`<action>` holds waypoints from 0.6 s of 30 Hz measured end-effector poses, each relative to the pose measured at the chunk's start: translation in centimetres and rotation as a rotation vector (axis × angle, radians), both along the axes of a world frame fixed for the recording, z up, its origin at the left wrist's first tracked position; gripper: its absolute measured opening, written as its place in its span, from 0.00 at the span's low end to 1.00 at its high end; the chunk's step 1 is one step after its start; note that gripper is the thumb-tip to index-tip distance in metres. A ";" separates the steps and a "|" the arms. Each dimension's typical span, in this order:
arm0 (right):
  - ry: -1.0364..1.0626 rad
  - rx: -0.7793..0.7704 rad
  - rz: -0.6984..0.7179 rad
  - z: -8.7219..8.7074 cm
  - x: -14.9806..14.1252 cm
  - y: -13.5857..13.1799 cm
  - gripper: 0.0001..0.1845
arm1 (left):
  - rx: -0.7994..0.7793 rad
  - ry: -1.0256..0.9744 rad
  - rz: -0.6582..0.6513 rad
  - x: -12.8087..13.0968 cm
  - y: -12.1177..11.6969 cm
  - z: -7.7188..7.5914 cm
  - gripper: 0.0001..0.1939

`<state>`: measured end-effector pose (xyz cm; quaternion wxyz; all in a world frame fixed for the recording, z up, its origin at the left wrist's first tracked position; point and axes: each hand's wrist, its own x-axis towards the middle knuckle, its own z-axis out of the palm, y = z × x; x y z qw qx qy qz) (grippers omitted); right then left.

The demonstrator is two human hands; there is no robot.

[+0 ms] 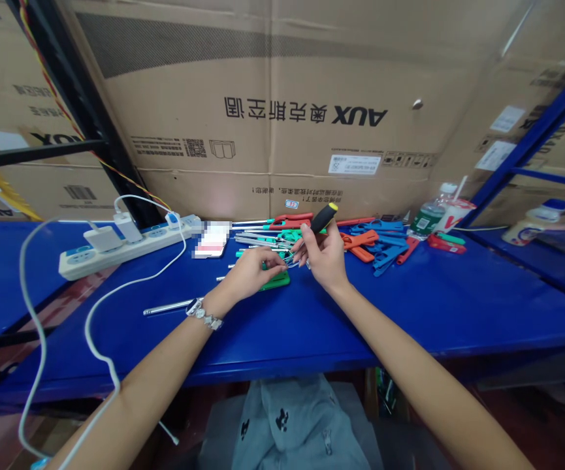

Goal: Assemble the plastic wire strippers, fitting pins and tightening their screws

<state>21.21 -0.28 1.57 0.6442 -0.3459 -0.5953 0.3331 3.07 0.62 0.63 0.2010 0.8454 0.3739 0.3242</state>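
At the left, a white power strip (128, 253) lay aslant on the blue table (282, 339), and a white cable (96, 339) looped from it down across the left forearm, taking up that side. A phone (212, 239), partly blurred out, lay just beyond the strip's right end. Nearer the front, a slim metal rod (167, 307) pointed left, its right end hidden behind the left wrist.

The left hand (255, 269) hovered over a green plastic piece (277, 281), its thumb and forefinger nearly meeting; whether they gripped the thin wire (290, 259) at their tips, I could not tell. Just beside it, the right hand (328, 258) was closed on a black-and-yellow tool handle (324, 218), which tilted up and rightward above the rods and plastic pieces (262, 239) heaped toward the back, near the upright cardboard (282, 137).

A broad band of blue surface ran between both hands and the front edge, which the forearms crossed. Right of the hands, orange pieces (362, 243) and blue pieces (390, 248) crowded the back, then a labelled bottle (425, 220) and a cup (460, 213); in front of these, the surface stretched to the right.
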 end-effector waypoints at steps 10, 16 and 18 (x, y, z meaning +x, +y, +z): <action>0.020 -0.022 -0.029 0.0 0.1 0.1 0.26 | -0.002 0.000 0.025 0.0 -0.3 0.4 0.06; 0.032 -0.007 -0.053 0.1 0.1 0.1 0.26 | -0.012 0.009 0.022 0.1 -0.4 0.5 0.07; 0.029 -0.012 -0.038 0.1 0.1 0.1 0.25 | -0.013 0.010 0.024 0.1 -0.4 0.6 0.07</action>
